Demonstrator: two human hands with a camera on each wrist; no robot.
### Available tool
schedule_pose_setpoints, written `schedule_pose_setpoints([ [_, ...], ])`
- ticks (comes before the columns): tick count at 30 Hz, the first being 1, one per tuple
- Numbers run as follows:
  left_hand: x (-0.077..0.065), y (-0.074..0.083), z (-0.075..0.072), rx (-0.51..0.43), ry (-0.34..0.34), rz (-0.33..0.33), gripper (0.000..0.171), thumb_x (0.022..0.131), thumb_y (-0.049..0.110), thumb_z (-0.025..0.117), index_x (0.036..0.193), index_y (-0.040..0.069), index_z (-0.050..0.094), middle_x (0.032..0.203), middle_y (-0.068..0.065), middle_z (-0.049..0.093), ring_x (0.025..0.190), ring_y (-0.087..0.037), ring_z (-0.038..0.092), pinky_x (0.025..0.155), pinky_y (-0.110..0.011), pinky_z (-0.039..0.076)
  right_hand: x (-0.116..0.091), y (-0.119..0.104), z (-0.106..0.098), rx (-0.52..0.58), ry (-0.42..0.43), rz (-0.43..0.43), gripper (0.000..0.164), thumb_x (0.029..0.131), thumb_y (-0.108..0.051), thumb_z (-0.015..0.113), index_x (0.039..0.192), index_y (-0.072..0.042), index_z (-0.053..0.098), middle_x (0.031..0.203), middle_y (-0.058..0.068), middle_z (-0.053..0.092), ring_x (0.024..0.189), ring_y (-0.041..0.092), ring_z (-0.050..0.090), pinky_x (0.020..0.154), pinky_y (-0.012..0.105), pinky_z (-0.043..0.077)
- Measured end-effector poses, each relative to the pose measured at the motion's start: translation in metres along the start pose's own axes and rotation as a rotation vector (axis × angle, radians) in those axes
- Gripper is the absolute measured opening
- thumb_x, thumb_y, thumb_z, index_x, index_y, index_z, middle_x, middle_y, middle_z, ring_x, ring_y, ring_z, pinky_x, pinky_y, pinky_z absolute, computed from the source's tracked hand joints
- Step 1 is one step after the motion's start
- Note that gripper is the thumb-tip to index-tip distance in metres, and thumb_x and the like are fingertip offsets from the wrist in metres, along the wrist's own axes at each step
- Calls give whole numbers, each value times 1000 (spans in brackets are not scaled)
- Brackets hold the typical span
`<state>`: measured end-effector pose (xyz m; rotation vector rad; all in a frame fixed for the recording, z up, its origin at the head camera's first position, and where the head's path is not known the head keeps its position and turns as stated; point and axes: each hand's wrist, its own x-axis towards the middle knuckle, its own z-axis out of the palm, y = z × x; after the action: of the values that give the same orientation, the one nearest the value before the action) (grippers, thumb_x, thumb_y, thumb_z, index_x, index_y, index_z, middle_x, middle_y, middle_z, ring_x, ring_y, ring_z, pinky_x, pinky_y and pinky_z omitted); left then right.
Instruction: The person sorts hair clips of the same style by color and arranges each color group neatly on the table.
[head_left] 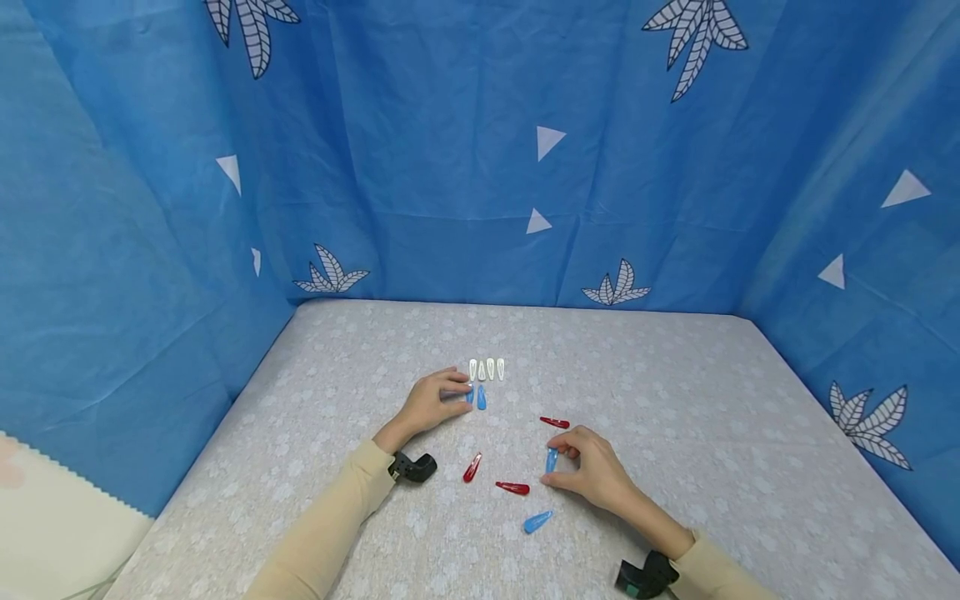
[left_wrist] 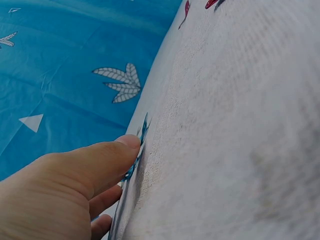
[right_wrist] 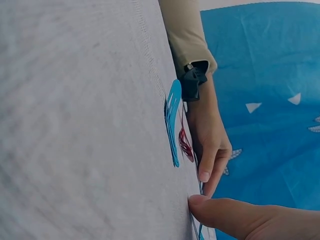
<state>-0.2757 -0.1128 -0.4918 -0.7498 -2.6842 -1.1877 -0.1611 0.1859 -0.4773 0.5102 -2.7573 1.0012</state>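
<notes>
My left hand (head_left: 432, 403) pinches a blue snap hair clip (head_left: 470, 395) between thumb and fingers, low over the table. Close to its right lies a second blue hair clip (head_left: 482, 397), upright in the head view. Just behind these two stands a row of several white hair clips (head_left: 491, 369). On the right, my right hand (head_left: 592, 467) has its thumb and fingertips at the two ends of another blue hair clip (head_left: 552, 460). In the right wrist view its thumb (right_wrist: 225, 212) comes down at the cloth, and most of that clip is hidden.
A loose blue hair clip (head_left: 537, 522) lies in front of the right hand. Three red hair clips are spread about: one (head_left: 472, 467) between the hands, one (head_left: 513, 488) nearer me, one (head_left: 555, 422) behind the right hand. Blue curtains (head_left: 465, 167) surround the pale patterned tablecloth (head_left: 660, 375).
</notes>
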Motion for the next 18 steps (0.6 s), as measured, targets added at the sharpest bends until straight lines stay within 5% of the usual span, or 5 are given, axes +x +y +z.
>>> schedule_pose_setpoints([
  [18, -1, 1, -1, -22, 3, -3, 35, 81, 23, 80, 110, 5, 74, 126, -10, 67, 136, -33, 47, 114, -53, 36, 21, -2, -14, -19, -32, -135, 46, 66, -25, 90, 105, -8, 73, 89, 0, 66, 79, 17, 55, 65, 22, 44],
])
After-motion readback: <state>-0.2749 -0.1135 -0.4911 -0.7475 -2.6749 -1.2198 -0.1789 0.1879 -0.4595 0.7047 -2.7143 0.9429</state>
